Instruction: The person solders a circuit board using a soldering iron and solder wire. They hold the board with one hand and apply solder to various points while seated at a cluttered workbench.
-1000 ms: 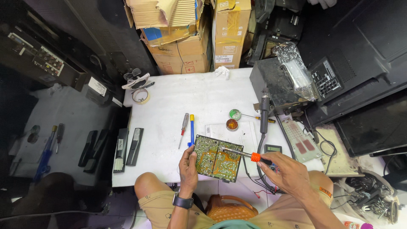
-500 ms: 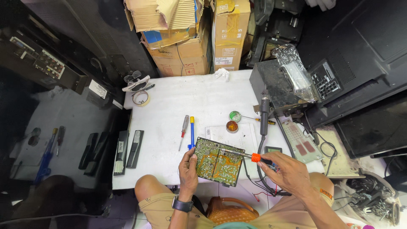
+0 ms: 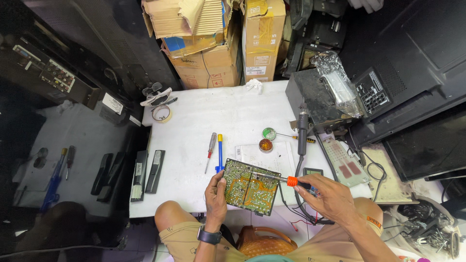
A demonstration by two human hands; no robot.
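My left hand (image 3: 215, 195) grips the left edge of a green circuit board (image 3: 250, 186), held tilted at the near edge of the white table (image 3: 233, 116). In my right hand (image 3: 326, 196) is a soldering iron (image 3: 286, 180) with an orange collar, its metal tip resting on the upper side of the board. A dark watch sits on my left wrist. The iron's cord runs down past my right knee.
Two screwdrivers (image 3: 215, 150) lie just beyond the board. A green tin (image 3: 269, 133) and an amber tin (image 3: 265, 144) sit on the table beside a soldering station (image 3: 315, 102) with a second iron (image 3: 302, 127). Cardboard boxes (image 3: 213, 53) stand behind. Remotes (image 3: 148, 167) lie at the left.
The board and both hands have stayed in nearly the same place. The iron's tip still touches the board's top.
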